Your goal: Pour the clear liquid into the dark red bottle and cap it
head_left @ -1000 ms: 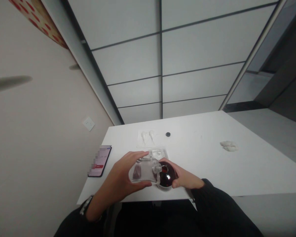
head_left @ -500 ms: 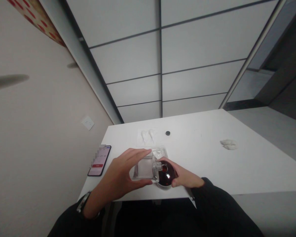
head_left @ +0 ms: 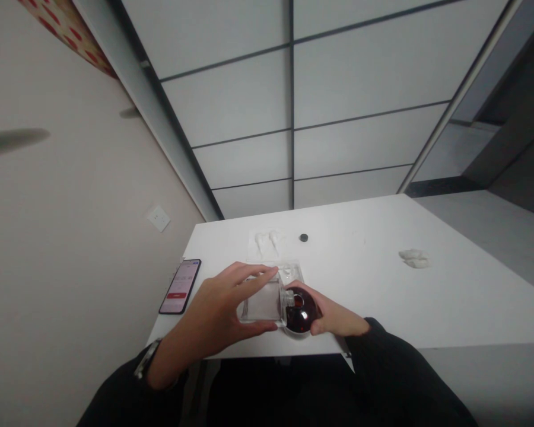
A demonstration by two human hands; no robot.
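My left hand (head_left: 218, 311) grips a clear flat glass bottle (head_left: 262, 301), tipped on its side with its neck pointing right. The neck rests over a round glass vessel (head_left: 299, 314) full of dark red liquid, which stands on the white table (head_left: 382, 296) near its front edge. My right hand (head_left: 333, 317) is closed round the right side of that vessel. The bottle looks almost drained. Both hands sit close together at the table's near left part.
A phone (head_left: 180, 286) with a lit screen lies left of my hands. Behind them lie a clear plastic tray (head_left: 289, 273), a clear packet with white pieces (head_left: 267, 242) and a small black cap (head_left: 303, 238). A crumpled white tissue (head_left: 413, 258) lies at the right.
The dark liquid seen in the clear bottle a second ago is gone from it. My left hand has tipped the bottle flatter and kept its neck over the round vessel. My right hand stayed put.
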